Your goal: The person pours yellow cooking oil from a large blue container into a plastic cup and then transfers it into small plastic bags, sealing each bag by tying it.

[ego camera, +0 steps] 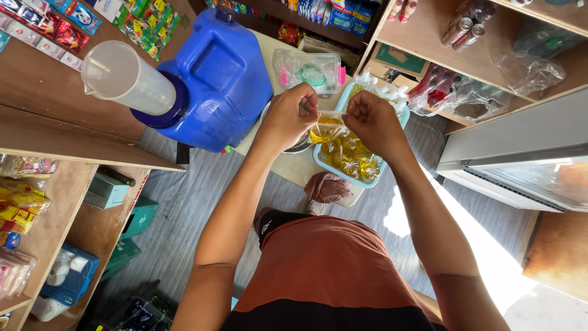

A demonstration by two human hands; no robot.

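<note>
My left hand [289,116] and my right hand [372,120] both pinch the top of a small clear plastic bag [326,129] filled with yellow oil. The bag hangs between them over a light blue tray [336,170] that holds several more tied bags of yellow oil [353,158]. A metal bowl [298,147] shows partly under my left hand. The tray and bowl rest on a pale tabletop [294,168].
A big blue jug [222,76] lies on its side at the left, a clear measuring pitcher [125,76] in front of it. A clear lidded container [313,69] sits behind my hands. A reddish cloth [327,186] lies at the table's near edge. Shelves of packaged goods surround me.
</note>
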